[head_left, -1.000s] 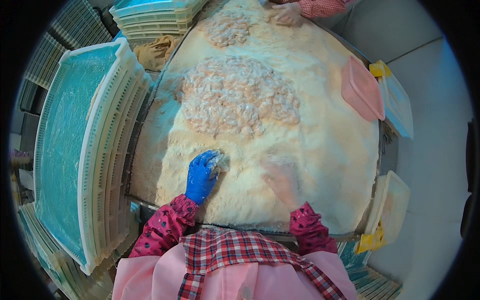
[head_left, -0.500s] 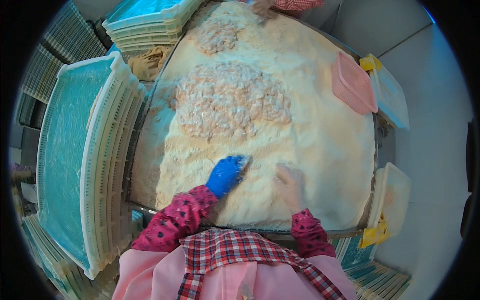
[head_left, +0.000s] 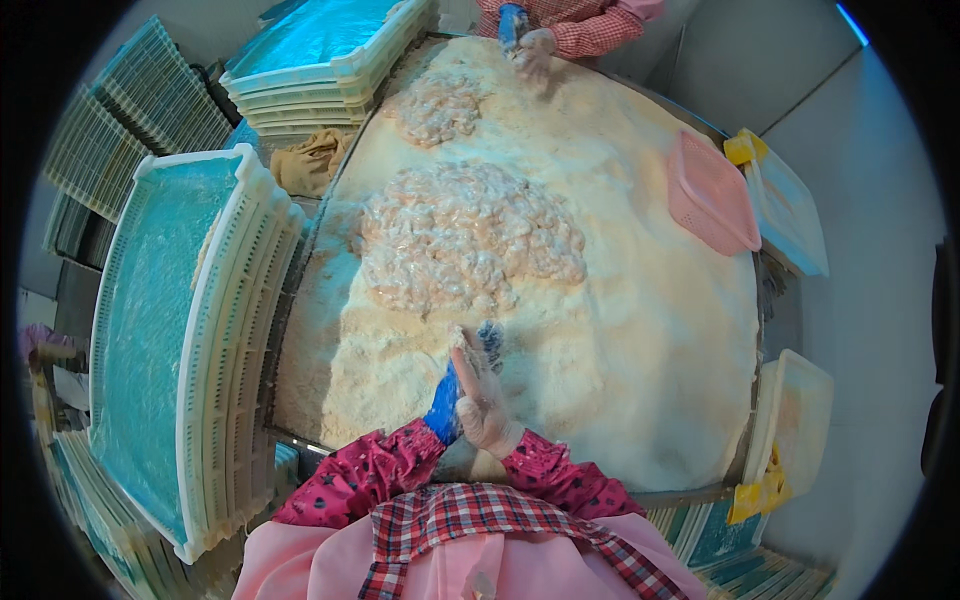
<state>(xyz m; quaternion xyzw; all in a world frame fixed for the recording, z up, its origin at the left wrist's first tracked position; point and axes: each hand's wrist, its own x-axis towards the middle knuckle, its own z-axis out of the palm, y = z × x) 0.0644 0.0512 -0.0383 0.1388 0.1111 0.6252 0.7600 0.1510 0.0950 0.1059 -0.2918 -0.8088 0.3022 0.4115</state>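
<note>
1. Centrally, near the wearer's edge of the surface, the left grip and the right grip lie against each other over a bed of pale powder.
2. The left grip wears a blue glove, its fingers mostly hidden behind the other hand; the right grip wears a pale glove dusted with powder, with fingers pointing forward. Whether either one pinches something between them, I cannot tell.
3. Just beyond the fingertips sits a large heap of wet, pinkish-white pieces — lumpy, glossy and resting on the powder.
4. Farther off, a smaller heap of similar pieces lies near the surface's far left side.
5. At the far edge stands another person, whose blue-gloved hand and pale-gloved hand are close together.
6. On the right side, a pink basket rests tilted on the powder; a whitish tub is just beside it, and a second tub with a yellow patch stands nearer the wearer.
7. To the left rises a stack of pale trays, the top one blue-green inside — and beyond it lie a brown cloth and another tray stack.
</note>
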